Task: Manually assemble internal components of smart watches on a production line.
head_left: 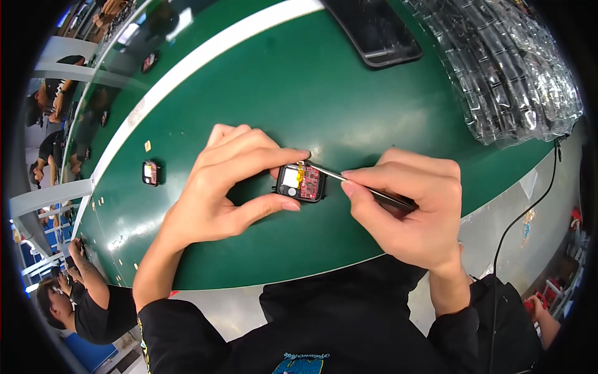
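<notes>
A small square black device casing (323,185) lies open at the middle of the table, showing a red circuit board (311,181), a white block and a strip of yellow tape. My left hand (218,181) grips it between the thumb at the near edge and the fingers at the far edge. In my right hand (417,206) is a pair of tweezers (389,198), pinched between thumb and fingers. Their thin metal tip points left and reaches the casing's upper edge, near the left fingertip. Whether the tip grips anything is too small to tell.
On the green table (349,106) a similar open device (151,172) sits to the left. A black phone-like slab (380,34) lies at the back, with clear air-cushion packaging (504,68) at the back right. A black cable (514,221) hangs at right. Several people work on the left.
</notes>
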A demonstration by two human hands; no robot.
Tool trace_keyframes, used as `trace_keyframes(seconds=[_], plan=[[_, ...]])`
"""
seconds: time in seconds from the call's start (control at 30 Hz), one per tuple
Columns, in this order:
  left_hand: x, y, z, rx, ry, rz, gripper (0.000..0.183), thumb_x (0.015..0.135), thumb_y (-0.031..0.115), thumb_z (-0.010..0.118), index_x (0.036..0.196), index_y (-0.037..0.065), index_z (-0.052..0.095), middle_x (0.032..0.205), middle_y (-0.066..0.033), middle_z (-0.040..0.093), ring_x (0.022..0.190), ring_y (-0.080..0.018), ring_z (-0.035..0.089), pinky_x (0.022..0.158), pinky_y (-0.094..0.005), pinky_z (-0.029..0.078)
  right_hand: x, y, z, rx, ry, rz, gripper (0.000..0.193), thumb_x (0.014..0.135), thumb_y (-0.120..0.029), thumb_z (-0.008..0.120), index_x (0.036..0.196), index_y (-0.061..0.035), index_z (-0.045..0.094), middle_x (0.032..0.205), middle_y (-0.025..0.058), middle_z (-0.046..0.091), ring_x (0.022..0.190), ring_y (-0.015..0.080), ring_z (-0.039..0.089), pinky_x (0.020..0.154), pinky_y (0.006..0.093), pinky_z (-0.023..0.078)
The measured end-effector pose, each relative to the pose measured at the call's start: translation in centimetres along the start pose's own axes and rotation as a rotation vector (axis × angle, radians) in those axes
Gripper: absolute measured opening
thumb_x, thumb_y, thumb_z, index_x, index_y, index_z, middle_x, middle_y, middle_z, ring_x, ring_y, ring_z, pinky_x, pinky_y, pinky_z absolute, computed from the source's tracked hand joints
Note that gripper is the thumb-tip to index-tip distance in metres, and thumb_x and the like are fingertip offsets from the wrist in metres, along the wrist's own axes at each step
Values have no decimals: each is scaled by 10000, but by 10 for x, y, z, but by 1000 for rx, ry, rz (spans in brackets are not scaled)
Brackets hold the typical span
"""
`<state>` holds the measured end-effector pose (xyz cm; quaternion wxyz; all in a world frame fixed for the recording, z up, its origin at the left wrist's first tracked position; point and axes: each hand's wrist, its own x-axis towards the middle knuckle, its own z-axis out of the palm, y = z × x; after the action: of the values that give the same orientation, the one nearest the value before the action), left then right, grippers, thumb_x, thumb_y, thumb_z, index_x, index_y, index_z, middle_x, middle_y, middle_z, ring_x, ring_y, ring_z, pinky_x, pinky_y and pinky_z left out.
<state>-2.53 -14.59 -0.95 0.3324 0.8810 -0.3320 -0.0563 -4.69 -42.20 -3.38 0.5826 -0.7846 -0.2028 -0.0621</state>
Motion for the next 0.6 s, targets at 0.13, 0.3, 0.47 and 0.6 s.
trace_keyframes(seconds=[0.13, 0.3, 0.47, 0.6], plan=[[1, -2, 0, 13, 7, 10, 631, 743, 398, 953, 1217, 3, 821, 947, -68, 727, 840, -230, 613, 853, -384, 387, 4, 3, 7, -43, -40, -34, 128, 820, 83, 831, 930, 18, 842, 629, 29, 625, 485, 60, 485, 468, 253, 286], [1, -4, -1, 24, 1, 23, 661, 734, 425, 952, 1214, -10, 821, 934, -73, 722, 822, -235, 611, 843, -387, 383, 6, -1, 7, -69, -55, -1, 136, 819, 86, 831, 937, 19, 844, 631, 29, 627, 484, 61, 485, 467, 251, 293], [0, -5, 1, -9, 23, -16, 666, 722, 454, 962, 1178, -8, 813, 917, -63, 721, 766, -210, 560, 823, -371, 384, 5, 2, 3, -112, -37, -56, 184, 794, 88, 849, 963, 16, 854, 657, 28, 638, 487, 53, 474, 461, 247, 294], [1, -4, -2, 53, 21, 5, 643, 715, 461, 970, 1141, 9, 803, 889, -50, 711, 725, -185, 505, 801, -352, 385, 2, -3, 5, -210, -8, -88, 239, 763, 88, 866, 989, 9, 863, 689, 18, 648, 492, 40, 459, 456, 242, 288]])
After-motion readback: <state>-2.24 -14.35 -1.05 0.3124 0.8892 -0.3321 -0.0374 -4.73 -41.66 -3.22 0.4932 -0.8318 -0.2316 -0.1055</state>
